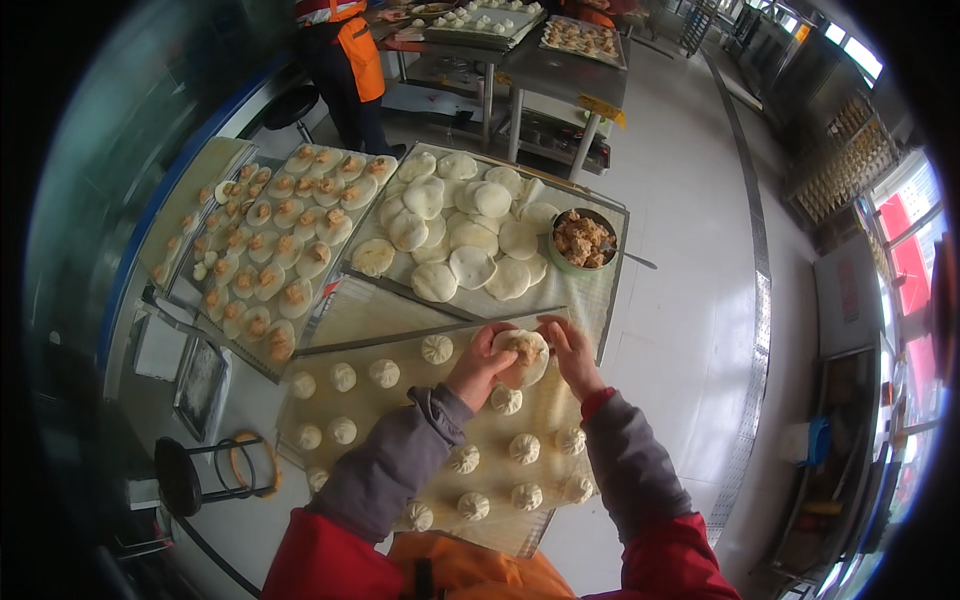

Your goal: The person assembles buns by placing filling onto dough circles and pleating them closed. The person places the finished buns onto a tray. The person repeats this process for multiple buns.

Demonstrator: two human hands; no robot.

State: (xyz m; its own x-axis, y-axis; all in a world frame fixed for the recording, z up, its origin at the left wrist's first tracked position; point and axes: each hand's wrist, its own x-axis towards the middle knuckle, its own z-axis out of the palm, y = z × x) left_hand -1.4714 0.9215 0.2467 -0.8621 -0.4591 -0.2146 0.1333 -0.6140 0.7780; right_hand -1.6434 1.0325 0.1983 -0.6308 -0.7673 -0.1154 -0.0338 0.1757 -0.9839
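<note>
Pleating looks to be the step in hand: the left hand (481, 362) cups a filled dough round (524, 358) from below while the right hand (567, 350) pinches its rim, above the near tray (372, 326). Next, I judge, comes gathering the rim closed and finding a free spot among the finished buns (524, 447) (at six o'clock). Flat wrappers (470, 267) lie at twelve, the filling bowl (582, 240) at one. A pale tiled floor (690, 300) spreads at three.

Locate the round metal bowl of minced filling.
In the head view, the round metal bowl of minced filling sits upper right of centre, at the right edge of the flat dough wrappers.
</note>
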